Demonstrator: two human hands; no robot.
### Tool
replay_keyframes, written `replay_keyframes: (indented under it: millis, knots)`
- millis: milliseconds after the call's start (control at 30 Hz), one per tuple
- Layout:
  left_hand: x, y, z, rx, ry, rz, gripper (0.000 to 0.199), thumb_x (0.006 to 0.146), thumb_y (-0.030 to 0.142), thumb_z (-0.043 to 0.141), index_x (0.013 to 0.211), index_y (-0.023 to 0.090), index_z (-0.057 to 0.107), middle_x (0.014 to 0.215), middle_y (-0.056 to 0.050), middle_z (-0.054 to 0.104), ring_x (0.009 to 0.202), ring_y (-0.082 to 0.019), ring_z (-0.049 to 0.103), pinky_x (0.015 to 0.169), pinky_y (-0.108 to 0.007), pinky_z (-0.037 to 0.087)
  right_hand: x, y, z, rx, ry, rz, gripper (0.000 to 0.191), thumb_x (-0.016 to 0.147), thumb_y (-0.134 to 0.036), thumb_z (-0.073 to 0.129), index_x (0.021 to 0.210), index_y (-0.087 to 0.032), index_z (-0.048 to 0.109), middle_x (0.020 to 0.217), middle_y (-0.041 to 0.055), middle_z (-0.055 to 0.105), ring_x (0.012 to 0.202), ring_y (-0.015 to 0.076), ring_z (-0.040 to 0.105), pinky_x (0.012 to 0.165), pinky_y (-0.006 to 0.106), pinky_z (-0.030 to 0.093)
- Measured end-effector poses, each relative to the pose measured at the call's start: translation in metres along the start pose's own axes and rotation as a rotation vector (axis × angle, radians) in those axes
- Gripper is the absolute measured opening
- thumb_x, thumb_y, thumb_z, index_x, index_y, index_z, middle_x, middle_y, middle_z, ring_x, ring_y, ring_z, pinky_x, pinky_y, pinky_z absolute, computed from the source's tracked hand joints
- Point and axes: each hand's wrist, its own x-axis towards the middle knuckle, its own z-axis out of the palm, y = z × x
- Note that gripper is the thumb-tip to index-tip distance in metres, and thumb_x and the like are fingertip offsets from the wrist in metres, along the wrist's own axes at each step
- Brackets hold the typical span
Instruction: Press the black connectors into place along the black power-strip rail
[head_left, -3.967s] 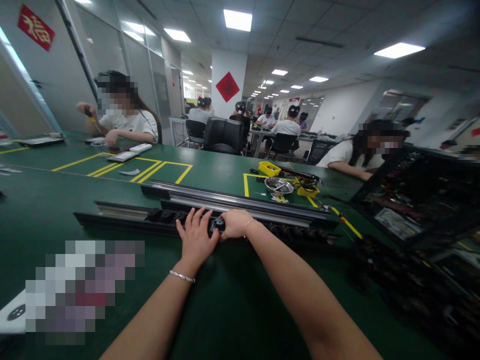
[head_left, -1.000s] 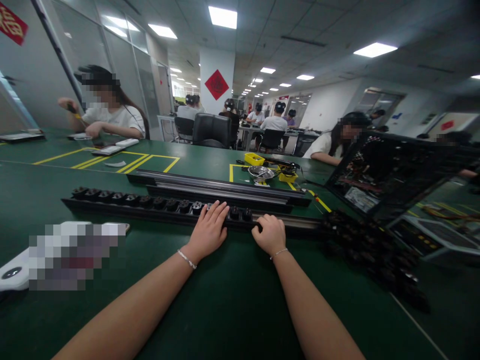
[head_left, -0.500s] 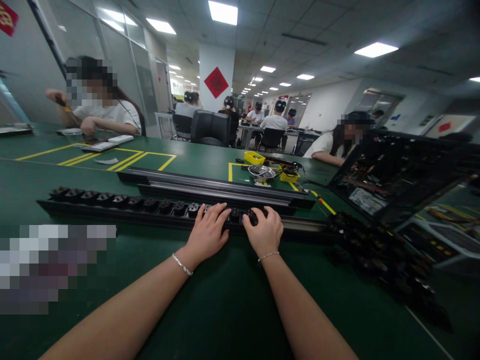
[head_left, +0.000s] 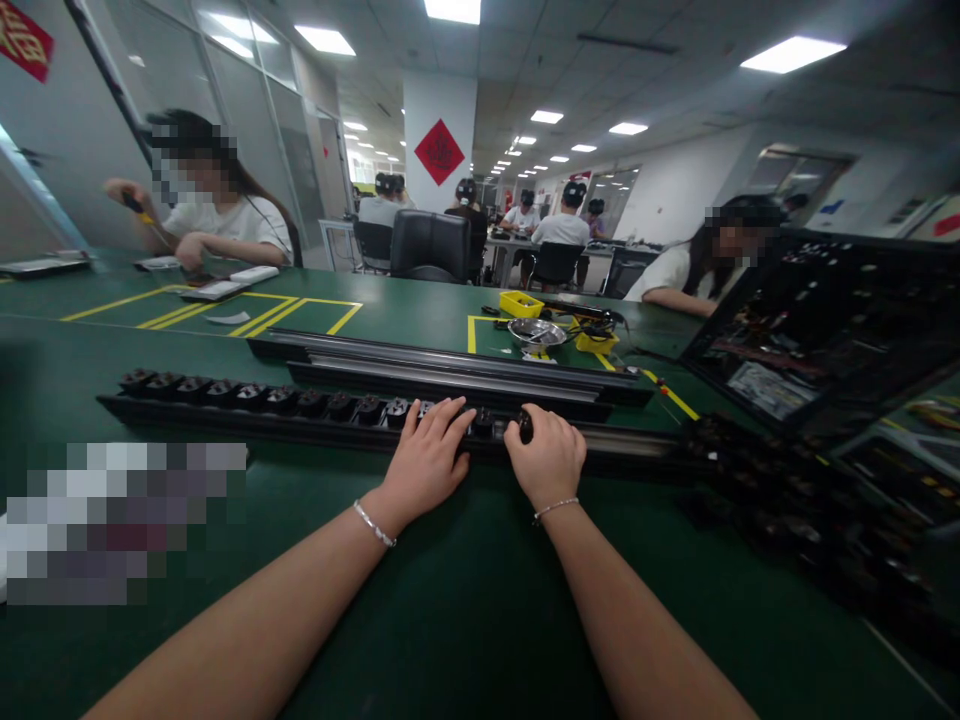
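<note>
A long black rail [head_left: 247, 415] lies across the green table [head_left: 465, 600], with several black socket modules [head_left: 225, 392] set in a row along its left part. My left hand [head_left: 425, 460] rests flat on the rail, fingers spread over the modules at the row's right end. My right hand [head_left: 546, 457] is curled beside it, fingers closed on a small black socket module [head_left: 524, 424] at the rail. Right of my hands the rail's channel [head_left: 630, 440] is bare.
Two more long rails [head_left: 450, 375] lie just behind. A heap of loose black modules [head_left: 795, 510] sits at the right, below a black open case [head_left: 825, 330]. Yellow trays [head_left: 520, 303] and a metal bowl [head_left: 535, 332] stand farther back. Other people sit at the table's far side.
Over four seconds the row of modules on the rail has grown longer. In the last second my right hand moved from the table edge up onto the rail with a module.
</note>
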Motion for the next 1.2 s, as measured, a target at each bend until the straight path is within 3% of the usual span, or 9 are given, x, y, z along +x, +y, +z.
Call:
replay_keyframes:
  millis: [433, 667, 800, 1200]
  knots:
    - [-0.001, -0.002, 0.0, -0.01, -0.011, 0.015, 0.053, 0.081, 0.026, 0.052, 0.133, 0.023, 0.042, 0.142, -0.007, 0.042, 0.132, -0.025, 0.036, 0.113, -0.052, 0.017, 0.0, 0.005, 0.002, 0.014, -0.007, -0.002, 0.036, 0.082, -0.033, 0.045, 0.113, -0.02, 0.06, 0.107, 0.0079, 0.067, 0.11, 0.0251, 0.052, 0.093, 0.039, 0.03]
    - [0.0, 0.005, -0.005, 0.018, 0.039, 0.037, 0.051, 0.084, 0.029, 0.049, 0.134, 0.02, 0.042, 0.146, -0.008, 0.037, 0.139, -0.027, 0.021, 0.114, -0.055, 0.01, 0.0, 0.006, 0.001, 0.023, -0.009, -0.027, 0.034, 0.083, -0.03, 0.045, 0.112, -0.021, 0.061, 0.109, 0.0065, 0.067, 0.112, 0.0251, 0.052, 0.093, 0.039, 0.031]
    - [0.0, 0.009, -0.005, -0.003, -0.023, 0.115, 0.054, 0.085, 0.03, 0.047, 0.138, 0.019, 0.037, 0.148, -0.007, 0.033, 0.14, -0.026, 0.018, 0.114, -0.053, 0.012, -0.001, 0.006, 0.001, 0.012, -0.007, -0.031, 0.032, 0.084, -0.031, 0.045, 0.109, -0.021, 0.062, 0.109, 0.0064, 0.067, 0.111, 0.0251, 0.052, 0.093, 0.039, 0.031]
    - [-0.001, 0.006, -0.004, -0.008, -0.093, 0.123, 0.06, 0.082, 0.029, 0.052, 0.139, 0.022, 0.034, 0.146, -0.006, 0.037, 0.139, -0.027, 0.02, 0.113, -0.053, 0.013, 0.0, 0.007, -0.001, 0.016, -0.058, -0.024, 0.032, 0.083, -0.035, 0.047, 0.109, -0.021, 0.062, 0.108, 0.0078, 0.066, 0.11, 0.0261, 0.051, 0.092, 0.042, 0.032]
